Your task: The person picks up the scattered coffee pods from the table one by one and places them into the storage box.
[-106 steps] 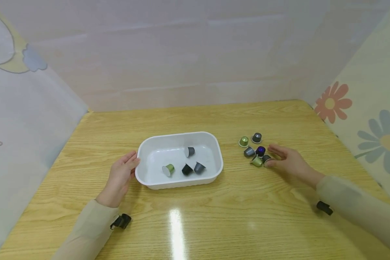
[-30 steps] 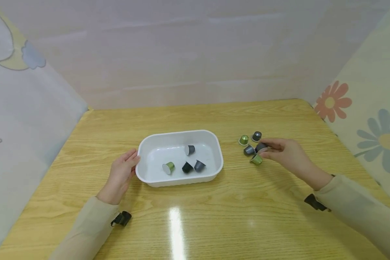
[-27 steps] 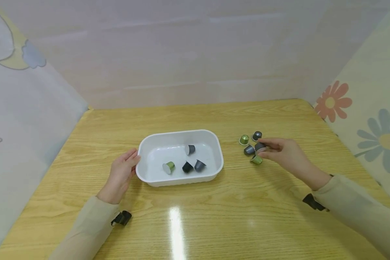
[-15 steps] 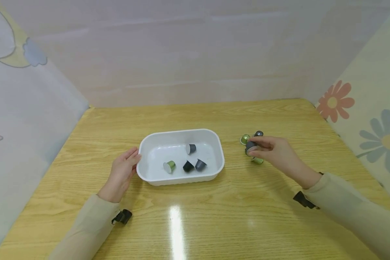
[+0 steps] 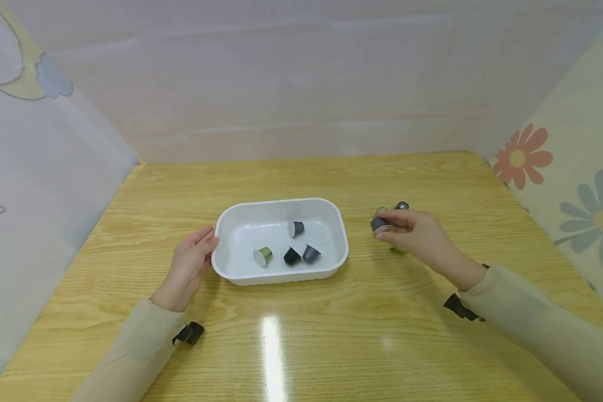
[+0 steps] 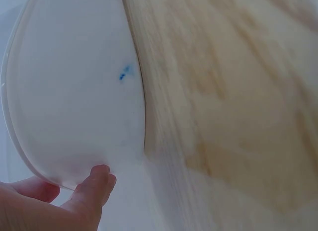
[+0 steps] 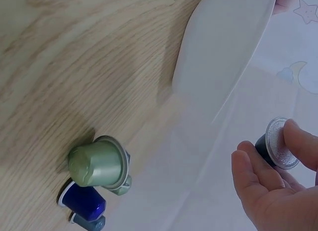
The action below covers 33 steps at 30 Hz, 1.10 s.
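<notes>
Moved leftward: dark capsule (image 5: 379,224), pinched in my right grip (image 5: 419,234) (likely light, best held mid-body); left grip (image 5: 187,265) pinches tray (image 5: 281,278).

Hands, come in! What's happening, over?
Left hand: gripping white tray. Right hand: pinching dark capsule, right of tray. Nothing visible between capsule and tray.

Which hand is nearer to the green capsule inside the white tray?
Left. The left hand grips the end of the white tray closest to the green capsule; the right hand is beyond the opposite end, pinching a dark capsule.
</notes>
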Each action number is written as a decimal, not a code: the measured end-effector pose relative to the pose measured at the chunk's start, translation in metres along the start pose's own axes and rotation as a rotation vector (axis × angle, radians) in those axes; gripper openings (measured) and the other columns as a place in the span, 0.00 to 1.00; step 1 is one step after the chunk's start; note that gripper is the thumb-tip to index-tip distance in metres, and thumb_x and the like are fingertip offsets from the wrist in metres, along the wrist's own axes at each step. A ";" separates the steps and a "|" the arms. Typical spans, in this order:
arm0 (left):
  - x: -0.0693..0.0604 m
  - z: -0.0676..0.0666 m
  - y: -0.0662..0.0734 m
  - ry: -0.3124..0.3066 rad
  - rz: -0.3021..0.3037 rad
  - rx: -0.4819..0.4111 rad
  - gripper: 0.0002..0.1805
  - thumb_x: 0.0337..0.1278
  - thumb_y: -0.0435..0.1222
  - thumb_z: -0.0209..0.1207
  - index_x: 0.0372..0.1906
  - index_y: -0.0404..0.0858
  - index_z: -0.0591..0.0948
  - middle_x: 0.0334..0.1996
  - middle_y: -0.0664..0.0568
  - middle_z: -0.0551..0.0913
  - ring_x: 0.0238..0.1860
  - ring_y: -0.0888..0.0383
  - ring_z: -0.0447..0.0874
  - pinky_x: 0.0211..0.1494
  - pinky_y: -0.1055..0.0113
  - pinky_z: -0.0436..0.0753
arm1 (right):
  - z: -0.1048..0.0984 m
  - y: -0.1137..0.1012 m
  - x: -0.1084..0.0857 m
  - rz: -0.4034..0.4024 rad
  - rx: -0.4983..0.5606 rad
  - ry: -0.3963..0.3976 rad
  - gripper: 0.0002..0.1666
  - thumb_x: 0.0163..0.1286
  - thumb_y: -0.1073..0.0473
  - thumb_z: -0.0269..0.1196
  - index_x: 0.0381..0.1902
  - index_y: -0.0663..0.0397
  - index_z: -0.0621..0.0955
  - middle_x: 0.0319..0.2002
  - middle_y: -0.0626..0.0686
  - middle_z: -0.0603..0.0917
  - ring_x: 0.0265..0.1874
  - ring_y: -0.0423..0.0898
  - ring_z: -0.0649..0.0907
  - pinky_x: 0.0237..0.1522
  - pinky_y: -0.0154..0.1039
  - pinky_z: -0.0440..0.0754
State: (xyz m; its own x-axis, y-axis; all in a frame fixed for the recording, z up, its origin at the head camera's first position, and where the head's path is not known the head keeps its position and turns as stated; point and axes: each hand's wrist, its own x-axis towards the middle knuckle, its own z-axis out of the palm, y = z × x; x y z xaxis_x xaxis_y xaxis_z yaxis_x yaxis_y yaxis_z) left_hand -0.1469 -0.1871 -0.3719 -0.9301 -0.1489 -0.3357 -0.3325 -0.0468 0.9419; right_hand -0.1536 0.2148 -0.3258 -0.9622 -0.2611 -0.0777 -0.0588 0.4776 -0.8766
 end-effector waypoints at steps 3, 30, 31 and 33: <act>0.000 0.000 0.000 -0.001 0.002 0.001 0.30 0.74 0.31 0.47 0.76 0.33 0.54 0.73 0.43 0.59 0.67 0.49 0.64 0.43 0.78 0.76 | 0.003 -0.001 0.003 -0.005 0.019 -0.009 0.32 0.67 0.60 0.66 0.65 0.67 0.72 0.60 0.67 0.75 0.44 0.32 0.82 0.45 0.34 0.81; -0.002 0.000 0.003 0.000 -0.002 -0.005 0.30 0.74 0.31 0.47 0.76 0.33 0.53 0.73 0.44 0.58 0.68 0.49 0.63 0.45 0.78 0.76 | 0.032 -0.010 0.019 -0.105 0.102 -0.072 0.27 0.66 0.68 0.65 0.61 0.71 0.74 0.56 0.66 0.78 0.47 0.43 0.84 0.48 0.39 0.81; -0.002 0.000 0.003 0.001 -0.001 -0.004 0.30 0.74 0.31 0.47 0.75 0.33 0.53 0.73 0.44 0.58 0.68 0.49 0.63 0.44 0.78 0.77 | 0.033 -0.009 0.020 -0.109 0.104 -0.074 0.27 0.66 0.68 0.65 0.61 0.71 0.74 0.56 0.66 0.78 0.47 0.44 0.84 0.48 0.39 0.81; -0.002 0.001 0.003 0.001 0.001 -0.002 0.30 0.74 0.31 0.46 0.75 0.33 0.53 0.73 0.43 0.58 0.68 0.49 0.63 0.45 0.78 0.77 | 0.035 -0.009 0.021 -0.116 0.112 -0.079 0.27 0.65 0.68 0.65 0.61 0.71 0.74 0.55 0.66 0.79 0.47 0.45 0.84 0.47 0.37 0.81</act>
State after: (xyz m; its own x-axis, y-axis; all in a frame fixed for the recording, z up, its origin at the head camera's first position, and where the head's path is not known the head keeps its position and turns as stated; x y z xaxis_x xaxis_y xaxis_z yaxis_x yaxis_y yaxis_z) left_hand -0.1464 -0.1863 -0.3690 -0.9304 -0.1499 -0.3345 -0.3310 -0.0489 0.9424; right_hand -0.1644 0.1757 -0.3362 -0.9265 -0.3762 -0.0064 -0.1337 0.3450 -0.9290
